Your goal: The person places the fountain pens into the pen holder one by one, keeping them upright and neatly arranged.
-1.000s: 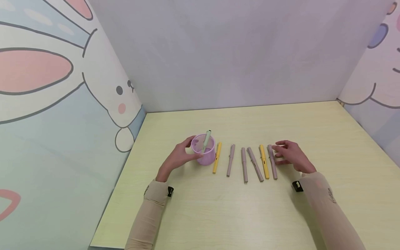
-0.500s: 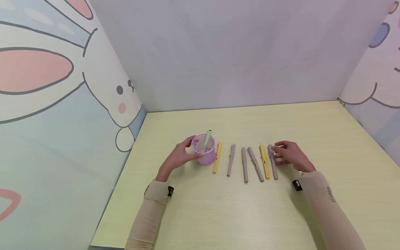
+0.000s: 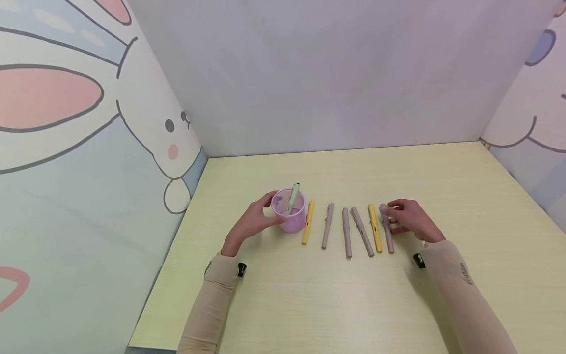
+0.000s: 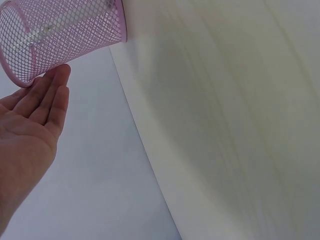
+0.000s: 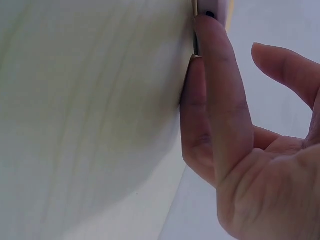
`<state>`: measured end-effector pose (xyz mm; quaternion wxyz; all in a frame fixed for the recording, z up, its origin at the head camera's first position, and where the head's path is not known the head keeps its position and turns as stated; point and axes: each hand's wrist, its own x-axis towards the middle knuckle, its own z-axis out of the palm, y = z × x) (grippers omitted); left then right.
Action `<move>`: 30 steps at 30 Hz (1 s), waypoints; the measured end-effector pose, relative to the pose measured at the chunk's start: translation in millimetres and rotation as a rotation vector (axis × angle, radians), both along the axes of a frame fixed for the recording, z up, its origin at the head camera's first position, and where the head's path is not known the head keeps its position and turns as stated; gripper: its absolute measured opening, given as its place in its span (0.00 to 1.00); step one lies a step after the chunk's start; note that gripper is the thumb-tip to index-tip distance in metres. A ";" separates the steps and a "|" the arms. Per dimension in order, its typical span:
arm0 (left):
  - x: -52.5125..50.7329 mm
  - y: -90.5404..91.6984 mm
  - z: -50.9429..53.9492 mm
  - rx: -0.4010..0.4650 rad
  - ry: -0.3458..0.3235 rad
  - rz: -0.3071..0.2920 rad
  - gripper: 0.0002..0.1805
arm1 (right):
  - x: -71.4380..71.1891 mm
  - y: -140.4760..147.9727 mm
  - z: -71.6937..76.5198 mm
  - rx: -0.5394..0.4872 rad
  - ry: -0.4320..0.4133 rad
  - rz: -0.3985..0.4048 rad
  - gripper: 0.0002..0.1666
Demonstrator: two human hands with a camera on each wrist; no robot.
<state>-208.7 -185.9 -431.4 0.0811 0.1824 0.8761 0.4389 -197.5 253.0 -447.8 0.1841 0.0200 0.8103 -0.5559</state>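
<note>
From the head, the left hand (image 3: 254,219) holds the lilac cup (image 3: 294,225), a green pen (image 3: 293,196) inside; the right hand (image 3: 412,217) touches the rightmost mauve pen (image 3: 388,241) on the desk (image 3: 327,300). Left wrist: fingers (image 4: 44,100) meet the cup's mesh. Right wrist: any pinch, I cannot tell.

My left grip (image 3: 253,220): fingertips partly hidden behind the cup (image 3: 294,226).
Green pen (image 3: 293,196): lower end hidden by the cup's near wall.
Rightmost pen (image 5: 215,7): cut off atop my right wrist view.
Sleeve print (image 3: 466,273): too small to read.
</note>
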 end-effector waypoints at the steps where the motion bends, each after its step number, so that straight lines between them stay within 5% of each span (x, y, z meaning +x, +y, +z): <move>1: -0.1 0.2 0.3 -0.001 0.000 0.001 0.46 | -0.3 -0.2 -0.1 0.002 0.000 0.006 0.38; 30: -0.9 0.7 -0.6 -0.011 -0.011 0.006 0.47 | -10.5 -7.1 -5.9 0.203 0.002 0.034 0.37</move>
